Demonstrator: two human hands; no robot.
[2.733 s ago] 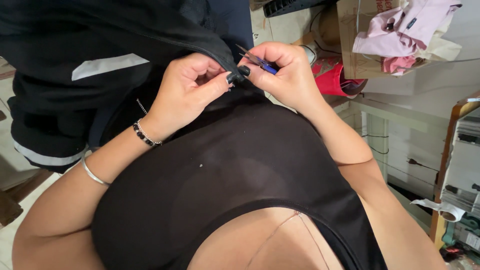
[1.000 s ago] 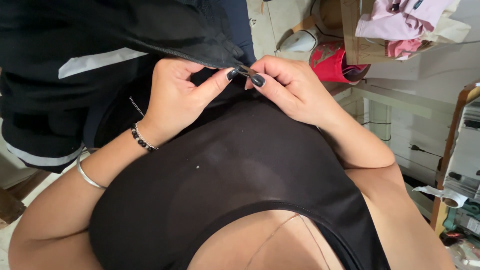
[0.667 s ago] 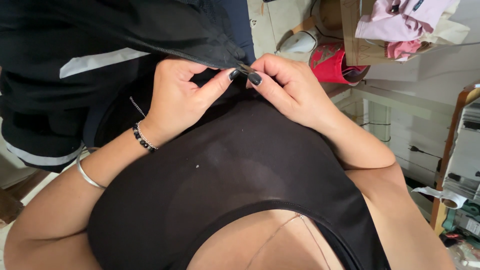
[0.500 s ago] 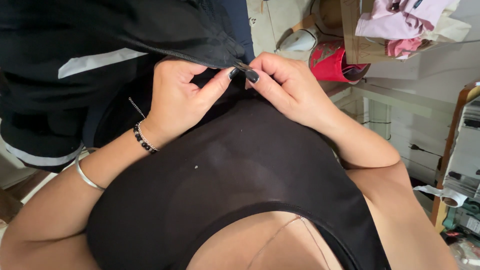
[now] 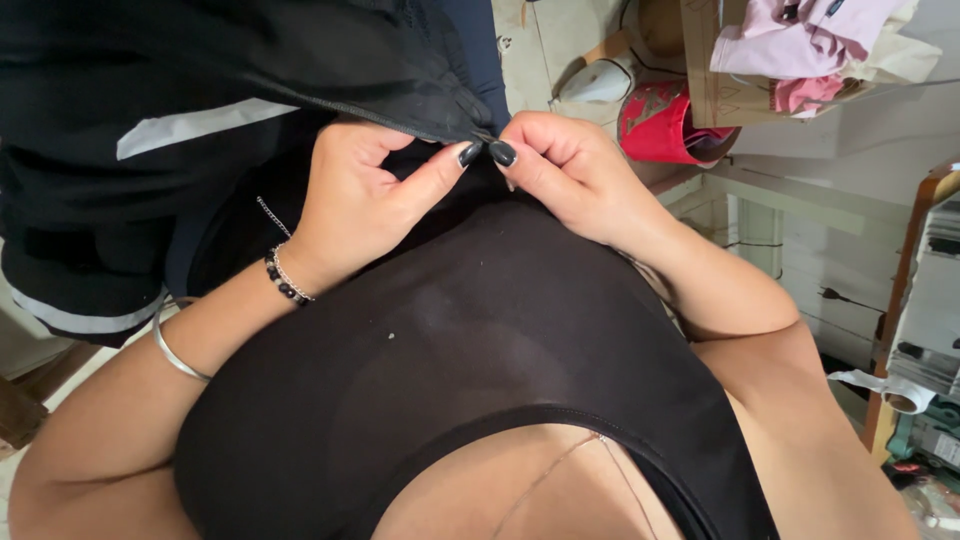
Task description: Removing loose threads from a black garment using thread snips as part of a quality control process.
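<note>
A black garment [image 5: 250,80] with a pale grey stripe hangs in front of my chest at the upper left. My left hand [image 5: 365,205] pinches its lower corner edge between thumb and fingers. My right hand [image 5: 570,175] pinches the same corner from the right side. Both thumbs, with dark nails, meet at the corner [image 5: 487,143]. The small blue-handled tool from the earliest frame does not show in my right hand now. A beaded bracelet and a metal bangle sit on my left wrist.
A red cup-shaped container [image 5: 665,125] lies on its side behind my right hand. Pink and white cloth pieces [image 5: 800,50] lie on a cardboard surface at the upper right. A wooden shelf [image 5: 930,300] stands at the right edge, a pale table edge [image 5: 790,195] below the cup.
My right hand held a small blue-handled tool at the garment corner 2.7 s ago; it is out of sight now. Both hands stay pinched at that corner, hardly moving over the last second.
</note>
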